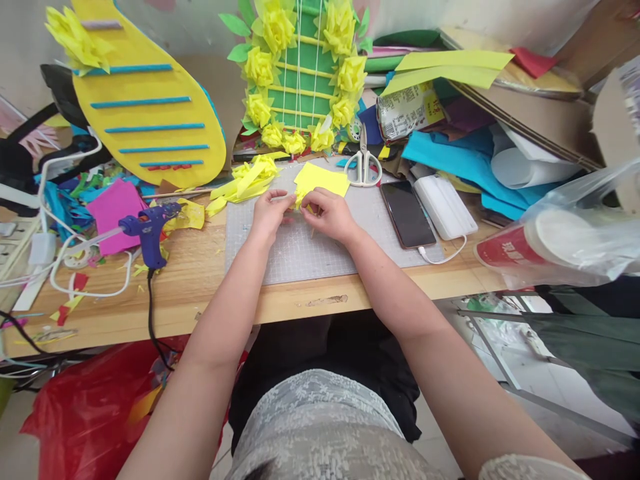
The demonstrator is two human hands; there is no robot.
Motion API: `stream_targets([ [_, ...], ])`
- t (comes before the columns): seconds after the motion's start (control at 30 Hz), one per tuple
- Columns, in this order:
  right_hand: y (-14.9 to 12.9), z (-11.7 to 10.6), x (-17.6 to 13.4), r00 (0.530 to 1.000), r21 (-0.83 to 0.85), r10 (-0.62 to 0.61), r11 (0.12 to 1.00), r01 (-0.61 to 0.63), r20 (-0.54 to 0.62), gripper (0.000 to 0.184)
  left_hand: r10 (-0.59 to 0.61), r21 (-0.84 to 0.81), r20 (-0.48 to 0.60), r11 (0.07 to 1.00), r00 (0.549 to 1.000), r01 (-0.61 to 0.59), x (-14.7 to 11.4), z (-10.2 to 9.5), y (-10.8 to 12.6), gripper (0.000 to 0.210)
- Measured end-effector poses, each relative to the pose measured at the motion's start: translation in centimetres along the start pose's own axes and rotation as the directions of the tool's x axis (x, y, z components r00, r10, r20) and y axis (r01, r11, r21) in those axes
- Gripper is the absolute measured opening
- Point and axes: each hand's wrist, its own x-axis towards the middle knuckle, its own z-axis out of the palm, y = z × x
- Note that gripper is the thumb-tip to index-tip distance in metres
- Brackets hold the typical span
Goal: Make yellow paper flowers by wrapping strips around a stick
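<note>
Both hands meet over the grey cutting mat (pixel 300 260). My left hand (pixel 270 215) and my right hand (pixel 327 213) pinch a small piece of yellow paper (pixel 299 199) between their fingertips; much of it is hidden by the fingers. Just behind them lies a stack of yellow paper squares (pixel 323 179). To the left is a heap of yellow paper petals and strips (pixel 247 179). White-handled scissors (pixel 364 163) rest at the mat's back edge. A phone (pixel 407 213) lies on the mat's right side.
A blue glue gun (pixel 150 230) with its cord stands at left, near pink paper (pixel 117 213). Behind are a yellow board with blue strips (pixel 150 120) and a green board edged with yellow paper flowers (pixel 305 60). A power bank (pixel 445 207) and a bagged red cup (pixel 507 247) are at right.
</note>
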Motion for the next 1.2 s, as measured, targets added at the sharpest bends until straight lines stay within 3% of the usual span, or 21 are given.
stream_targets([
  [0.23,-0.1,0.1,0.0,0.998,-0.028,0.019,0.999,-0.021,-0.065,0.007,-0.055,-0.232,0.112,0.97,0.992,0.079,-0.2,-0.3,0.0,0.023],
  [0.5,-0.1,-0.2,0.0,0.985,-0.005,0.102,0.995,-0.104,-0.136,0.005,-0.145,-0.353,0.104,0.92,0.984,0.173,0.1,-0.4,0.0,0.021],
  [0.6,-0.2,-0.2,0.1,0.98,0.066,0.147,0.988,-0.139,-0.135,0.003,-0.104,-0.334,0.052,0.936,0.993,0.116,0.6,-0.4,-0.6,0.028],
  [0.7,-0.1,0.2,0.2,0.955,0.245,0.258,0.945,-0.217,-0.147,0.011,-0.001,-0.316,-0.042,0.949,0.999,-0.012,1.2,-0.5,-1.2,0.037],
  [0.77,0.1,0.5,0.4,0.917,0.44,0.378,0.85,-0.29,-0.127,0.016,0.058,-0.312,-0.109,0.946,0.992,-0.089,1.5,-0.5,-1.4,0.041],
  [0.83,0.4,0.7,0.6,0.876,0.646,0.479,0.685,-0.338,-0.049,0.019,0.08,-0.326,-0.156,0.937,0.984,-0.128,1.5,-0.4,-1.4,0.043],
  [0.93,0.4,0.7,0.7,0.847,0.839,0.522,0.414,-0.353,0.098,0.019,0.072,-0.367,-0.179,0.92,0.981,-0.135,1.1,-0.1,-1.2,0.048],
  [1.0,0.2,0.5,0.8,0.841,0.893,0.519,0.29,-0.345,0.156,0.018,0.077,-0.387,-0.175,0.911,0.982,-0.14,0.8,0.3,-1.1,0.051],
  [1.1,-0.4,0.4,0.8,0.822,0.912,0.527,0.19,-0.364,0.218,0.02,0.1,-0.416,-0.149,0.896,0.984,-0.154,0.6,0.8,-1.3,0.052],
  [1.2,-0.7,0.6,1.0,0.796,0.907,0.549,0.152,-0.394,0.254,0.022,0.128,-0.441,-0.093,0.884,0.987,-0.156,0.5,1.2,-1.5,0.051],
])
